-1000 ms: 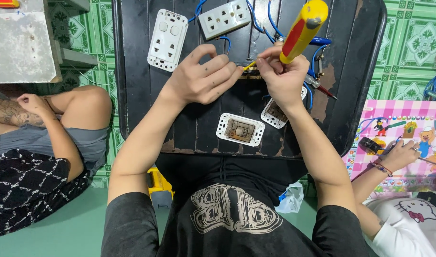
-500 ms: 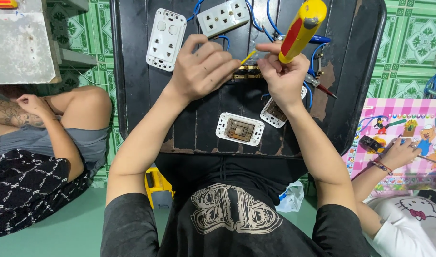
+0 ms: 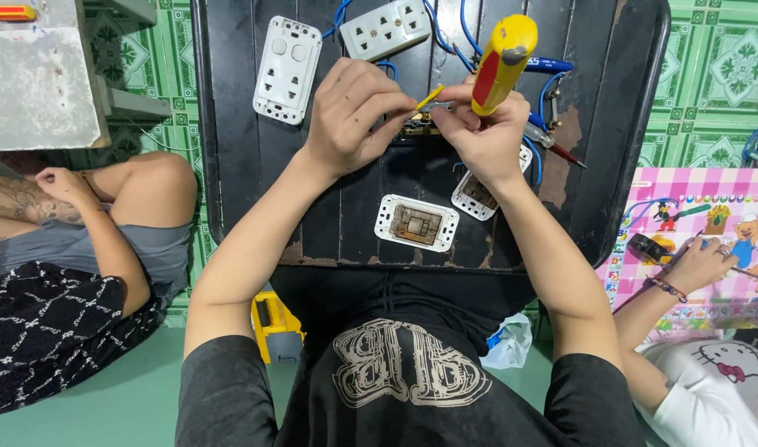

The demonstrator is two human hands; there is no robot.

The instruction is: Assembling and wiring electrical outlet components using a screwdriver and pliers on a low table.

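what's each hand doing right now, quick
Left hand: fingers pinched shut on a thin yellow wire.
Right hand: closed on the yellow and red screwdriver, its handle pointing up.

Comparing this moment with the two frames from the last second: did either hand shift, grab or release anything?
Almost nothing changed. The right hand keeps its grip on the yellow-and-red-handled screwdriver, and the left hand stays pinched on the small part between the hands. The white socket plates on the black wooden tabletop lie where they were.
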